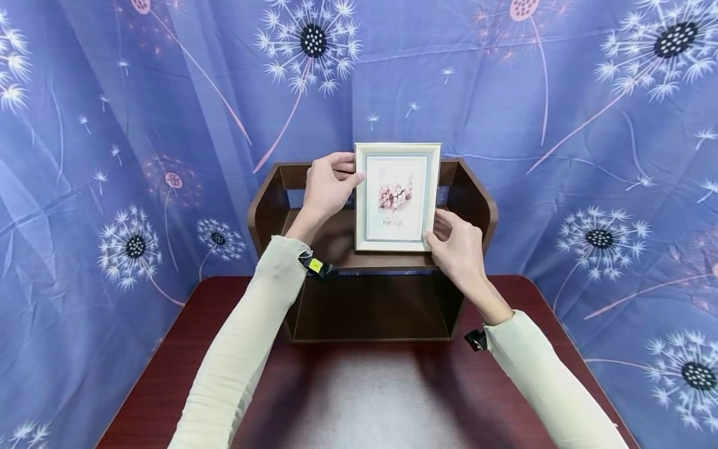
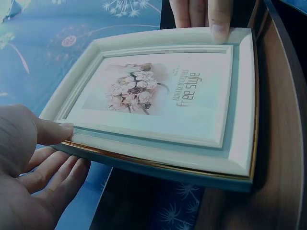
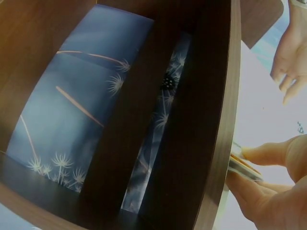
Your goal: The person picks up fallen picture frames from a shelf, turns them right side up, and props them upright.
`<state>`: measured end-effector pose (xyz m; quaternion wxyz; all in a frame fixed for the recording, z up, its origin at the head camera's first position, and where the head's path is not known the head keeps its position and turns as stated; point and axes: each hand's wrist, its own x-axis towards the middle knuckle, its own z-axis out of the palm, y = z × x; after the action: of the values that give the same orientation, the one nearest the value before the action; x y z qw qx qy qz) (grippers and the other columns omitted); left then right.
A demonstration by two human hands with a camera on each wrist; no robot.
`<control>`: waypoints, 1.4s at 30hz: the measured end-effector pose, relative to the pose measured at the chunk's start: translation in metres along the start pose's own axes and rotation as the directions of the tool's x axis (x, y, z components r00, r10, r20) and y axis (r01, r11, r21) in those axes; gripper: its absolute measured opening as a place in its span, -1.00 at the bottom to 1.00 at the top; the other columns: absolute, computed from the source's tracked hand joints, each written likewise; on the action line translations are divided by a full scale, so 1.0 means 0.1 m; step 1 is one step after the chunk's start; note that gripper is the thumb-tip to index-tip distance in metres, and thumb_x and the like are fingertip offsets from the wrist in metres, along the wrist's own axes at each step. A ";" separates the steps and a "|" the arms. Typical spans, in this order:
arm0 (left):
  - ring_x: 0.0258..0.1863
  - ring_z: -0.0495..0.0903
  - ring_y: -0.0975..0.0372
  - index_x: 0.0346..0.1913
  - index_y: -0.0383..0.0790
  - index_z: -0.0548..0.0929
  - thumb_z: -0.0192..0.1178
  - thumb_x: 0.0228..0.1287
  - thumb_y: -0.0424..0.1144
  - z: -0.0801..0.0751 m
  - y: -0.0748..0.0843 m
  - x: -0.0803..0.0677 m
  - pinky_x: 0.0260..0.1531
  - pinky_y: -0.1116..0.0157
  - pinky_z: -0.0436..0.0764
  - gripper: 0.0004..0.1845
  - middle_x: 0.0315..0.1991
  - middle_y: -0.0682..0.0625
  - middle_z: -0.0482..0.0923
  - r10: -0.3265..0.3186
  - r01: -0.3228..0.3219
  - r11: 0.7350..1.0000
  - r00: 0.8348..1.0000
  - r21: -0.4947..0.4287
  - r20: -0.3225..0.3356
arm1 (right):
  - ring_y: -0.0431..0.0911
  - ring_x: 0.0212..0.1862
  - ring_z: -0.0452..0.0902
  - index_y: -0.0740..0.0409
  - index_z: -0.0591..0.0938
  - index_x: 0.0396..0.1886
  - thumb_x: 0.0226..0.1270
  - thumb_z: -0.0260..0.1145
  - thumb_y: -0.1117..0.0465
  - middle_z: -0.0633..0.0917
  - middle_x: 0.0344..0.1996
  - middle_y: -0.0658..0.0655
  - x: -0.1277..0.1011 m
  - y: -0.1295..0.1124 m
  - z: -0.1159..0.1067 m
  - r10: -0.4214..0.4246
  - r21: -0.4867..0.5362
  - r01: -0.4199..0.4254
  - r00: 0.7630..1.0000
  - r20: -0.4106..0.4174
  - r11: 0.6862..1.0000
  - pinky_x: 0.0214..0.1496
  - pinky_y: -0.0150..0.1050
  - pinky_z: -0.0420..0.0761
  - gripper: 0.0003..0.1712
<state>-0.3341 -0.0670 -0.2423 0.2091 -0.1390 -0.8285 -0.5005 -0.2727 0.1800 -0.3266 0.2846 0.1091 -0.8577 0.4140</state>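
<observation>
Here, one cream picture frame with blue inner border and floral print lettered "free style", upright at the upper tier of a dark brown shelf unit; contact with its board cannot be told. Two hands: the left pinches the frame's left edge, the right its lower right edge. Shelf unit stands on a red-brown bench, before blue dandelion-patterned cloth.

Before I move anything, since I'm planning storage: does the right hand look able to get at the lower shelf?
Probably yes, if it lets go: the right hand pinches the picture frame by its lower right edge, but the lower shelf looks open in front.
</observation>
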 end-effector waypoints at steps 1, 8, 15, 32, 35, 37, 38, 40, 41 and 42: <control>-0.03 0.82 0.13 0.29 -0.17 0.70 0.41 0.39 -0.20 -0.01 0.01 -0.01 0.01 0.17 0.77 -0.56 0.02 -0.09 0.82 0.017 -0.017 1.000 1.000 0.004 -0.004 | 0.21 0.09 0.80 0.40 0.66 0.25 0.32 0.39 0.38 0.78 0.07 0.41 0.00 0.00 0.00 0.004 0.008 -0.004 1.000 -0.001 1.000 0.13 0.10 0.77 -0.51; -0.05 0.82 0.12 0.27 -0.18 0.70 0.43 0.36 -0.20 -0.05 0.03 -0.13 -0.01 0.16 0.76 -0.55 0.01 -0.08 0.82 0.093 -0.093 0.995 0.995 0.027 -0.033 | 0.23 0.11 0.78 0.43 0.64 0.27 0.33 0.41 0.36 0.76 0.10 0.43 -0.02 -0.02 -0.02 0.015 0.020 -0.015 1.000 -0.003 1.000 0.14 0.09 0.76 -0.49; -0.04 0.80 0.11 0.26 -0.22 0.68 0.44 0.35 -0.23 -0.08 0.05 -0.28 0.02 0.21 0.78 -0.55 -0.02 -0.13 0.81 0.149 -0.150 0.989 0.988 -0.003 -0.047 | 0.24 0.05 0.80 0.43 0.64 0.22 0.33 0.46 0.33 0.79 0.04 0.43 -0.07 -0.01 -0.04 0.001 0.005 0.000 1.000 -0.023 1.000 0.06 0.10 0.80 -0.51; 0.01 0.76 0.12 0.29 -0.22 0.65 0.43 0.36 -0.27 -0.08 0.01 -0.52 0.03 0.13 0.80 -0.53 -0.02 -0.15 0.78 0.202 -0.207 0.975 0.977 -0.078 -0.066 | 0.21 -0.03 0.83 0.43 0.64 0.15 0.33 0.48 0.35 0.81 -0.05 0.41 -0.17 0.01 -0.05 -0.016 0.022 0.016 1.000 -0.022 1.000 -0.02 0.06 0.81 -0.57; 0.01 0.76 0.12 0.29 -0.20 0.66 0.43 0.36 -0.26 -0.07 0.01 -0.54 0.03 0.10 0.80 -0.54 -0.03 -0.15 0.78 0.206 -0.211 0.975 0.976 -0.077 -0.070 | 0.22 -0.03 0.83 0.43 0.64 0.15 0.33 0.48 0.36 0.82 -0.06 0.42 -0.18 0.02 -0.06 -0.024 0.021 0.024 1.000 -0.020 0.999 -0.02 0.06 0.81 -0.56; 0.00 0.77 0.12 0.29 -0.19 0.66 0.43 0.36 -0.26 -0.07 0.01 -0.54 0.03 0.10 0.80 -0.54 -0.03 -0.15 0.79 0.210 -0.214 0.974 0.975 -0.070 -0.071 | 0.22 -0.03 0.83 0.43 0.64 0.16 0.32 0.48 0.36 0.82 -0.08 0.42 -0.17 0.03 -0.07 -0.032 0.015 0.032 0.999 -0.016 0.999 -0.03 0.06 0.81 -0.56; 0.00 0.77 0.11 0.29 -0.19 0.66 0.43 0.36 -0.26 -0.08 0.01 -0.53 0.03 0.10 0.80 -0.54 -0.03 -0.15 0.79 0.214 -0.218 0.974 0.974 -0.067 -0.071 | 0.22 -0.03 0.83 0.43 0.64 0.16 0.33 0.47 0.36 0.82 -0.08 0.42 -0.17 0.03 -0.07 -0.036 0.015 0.036 0.999 -0.011 0.999 -0.03 0.06 0.81 -0.56; -0.01 0.78 0.11 0.29 -0.20 0.67 0.43 0.36 -0.27 -0.08 0.01 -0.52 0.02 0.11 0.81 -0.54 -0.03 -0.15 0.80 0.219 -0.223 0.973 0.973 -0.055 -0.071 | 0.22 -0.03 0.83 0.43 0.63 0.17 0.33 0.45 0.38 0.82 -0.10 0.42 -0.17 0.04 -0.08 -0.041 0.015 0.041 0.999 0.003 0.999 -0.03 0.06 0.81 -0.56; -0.01 0.78 0.11 0.29 -0.20 0.67 0.44 0.35 -0.27 -0.08 0.01 -0.51 0.01 0.12 0.81 -0.54 -0.03 -0.15 0.80 0.220 -0.224 0.973 0.973 -0.048 -0.070 | 0.22 -0.03 0.83 0.43 0.63 0.18 0.34 0.44 0.39 0.82 -0.10 0.42 -0.17 0.05 -0.08 -0.042 0.018 0.042 0.999 0.011 0.999 -0.02 0.06 0.81 -0.56; -0.02 0.79 0.11 0.29 -0.20 0.67 0.44 0.35 -0.27 -0.08 0.01 -0.50 0.01 0.12 0.81 -0.54 -0.04 -0.15 0.80 0.220 -0.223 0.974 0.973 -0.044 -0.069 | 0.21 -0.03 0.83 0.43 0.63 0.19 0.34 0.43 0.39 0.82 -0.09 0.42 -0.18 0.05 -0.08 -0.042 0.023 0.041 0.999 0.020 0.999 -0.02 0.05 0.81 -0.56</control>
<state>-0.2881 -0.0747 -0.2624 0.2862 -0.2199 -0.7876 -0.4994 -0.2571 0.1887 -0.3360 0.2830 0.1344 -0.8535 0.4163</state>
